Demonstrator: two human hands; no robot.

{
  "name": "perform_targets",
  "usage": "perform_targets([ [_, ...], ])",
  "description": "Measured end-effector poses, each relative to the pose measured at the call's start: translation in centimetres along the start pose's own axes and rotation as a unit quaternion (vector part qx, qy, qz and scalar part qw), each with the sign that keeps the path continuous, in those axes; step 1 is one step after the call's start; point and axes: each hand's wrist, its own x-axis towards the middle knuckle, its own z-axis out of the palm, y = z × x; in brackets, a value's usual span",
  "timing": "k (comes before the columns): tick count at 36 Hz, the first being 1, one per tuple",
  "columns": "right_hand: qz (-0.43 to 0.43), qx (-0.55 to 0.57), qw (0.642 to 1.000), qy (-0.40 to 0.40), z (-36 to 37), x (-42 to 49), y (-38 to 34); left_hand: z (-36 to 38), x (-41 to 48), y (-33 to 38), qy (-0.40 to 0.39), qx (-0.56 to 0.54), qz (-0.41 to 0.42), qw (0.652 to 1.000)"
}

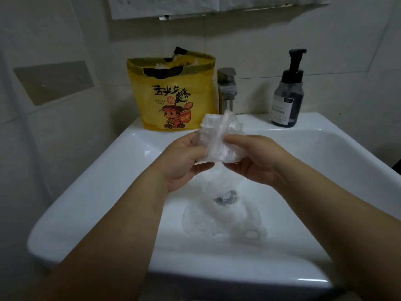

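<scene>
Currently gripping a crumpled clear plastic bag with both hands, up in the air over the sink, toward 12 o'clock from the drain. Curling the left hand round the bag's 9 o'clock side; pinching the 3 o'clock side with the right hand. Both clamped on the film, close together, nothing else held.

Could go wrong in a few ways, judging from here. Could lose the thin, slippery film from so light a pinch and drop it into the basin, onto the loose plastic lying over the drain at 6 o'clock from the hands. Could tear it by pulling the two sides apart too hard. Could also block the drain with that lower sheet if running the faucet at 12 o'clock. Hard to tell apart from the lower plastic: possibly one piece, possibly two; if joined, likely to drag the rest along on lifting.

As for lie: bunched, without crisp shape, yet roughly upright. Long axis running 12 to 6, ruffled end pointing up to 12 toward the faucet, lower end trailing down to 6 between the wrists.

Beyond, on the back ledge: yellow bag at 11 o'clock, soap bottle at 1 o'clock.
</scene>
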Motion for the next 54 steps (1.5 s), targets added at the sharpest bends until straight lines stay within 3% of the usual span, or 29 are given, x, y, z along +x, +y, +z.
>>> perform_targets([
  [5, -0.071, -0.094, 0.993, 0.013, -0.3, 0.1, 0.0, -0.7, -0.2, 0.6, 0.009, -0.05, -0.038, 0.998],
  [10, -0.089, -0.256, 0.963, 0.009, 0.0, 0.1, 0.6, -0.1, -0.2, -0.1, 0.029, 0.069, -0.06, 0.995],
  [12, -0.088, -0.213, 0.973, 0.017, 0.1, 0.3, 0.7, -0.1, 0.1, -0.3, 0.089, 0.055, -0.028, 0.994],
  [15, -0.007, -0.063, 0.998, -0.018, -0.4, 0.4, 0.6, -0.4, 0.4, -0.1, 0.142, -0.007, 0.006, 0.99],
  [18, 0.074, -0.067, 0.99, -0.102, 0.0, 0.1, 1.1, -0.3, 0.5, 0.0, 0.147, -0.051, 0.03, 0.987],
  [25, -0.022, -0.007, 0.999, -0.042, -0.4, 0.5, -0.1, -0.6, 0.3, 0.1, 0.12, -0.042, 0.01, 0.992],
  [29, -0.002, -0.06, 0.997, -0.056, -1.3, 0.4, -0.5, -0.9, 0.1, 0.4, 0.102, -0.019, -0.004, 0.995],
  [37, -0.004, -0.052, 0.993, -0.106, -1.8, -0.2, -1.1, -1.2, -0.3, 0.5, 0.048, -0.017, -0.014, 0.999],
  [44, 0.0, -0.048, 0.994, -0.099, -2.1, -0.4, -1.5, -0.8, -0.6, 0.5, 0.019, 0.007, -0.025, 0.999],
  [50, -0.004, -0.029, 0.995, -0.092, -2.2, -0.6, -2.0, -0.3, -0.9, 0.9, 0.021, -0.001, -0.021, 1.0],
  [54, 0.002, -0.015, 0.994, -0.112, -2.0, -0.9, -2.0, -0.1, -1.0, 0.7, 0.037, 0.051, -0.018, 0.998],
])
